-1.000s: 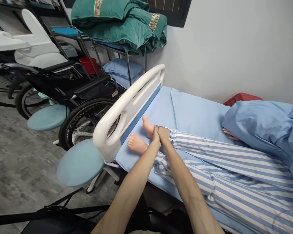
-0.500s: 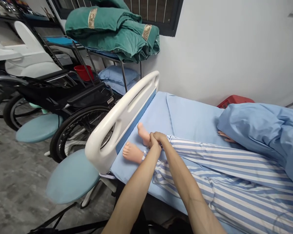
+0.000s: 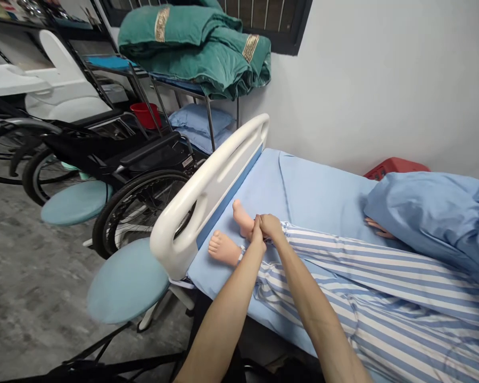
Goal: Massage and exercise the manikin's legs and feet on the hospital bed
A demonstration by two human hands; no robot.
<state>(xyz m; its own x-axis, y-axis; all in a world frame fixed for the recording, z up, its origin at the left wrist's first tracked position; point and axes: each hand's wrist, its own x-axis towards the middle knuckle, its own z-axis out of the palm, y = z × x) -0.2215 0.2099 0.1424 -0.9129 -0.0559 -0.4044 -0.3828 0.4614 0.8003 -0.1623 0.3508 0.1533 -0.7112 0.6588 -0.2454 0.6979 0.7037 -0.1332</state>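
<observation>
At left, a wheelchair stands behind a round stool, beside the bed's white footboard. On the blue sheet lie the near foot and the far foot, toes toward the footboard. The left hand and, touching it, the right hand are closed around the far foot's ankle; their undersides are hidden. Striped trousers run right, toward a blue quilt near a red basket.

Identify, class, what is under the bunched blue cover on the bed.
Part of a hand pokes out from under the cover. Anything further beneath cannot be seen, because the cover hides it.
</observation>
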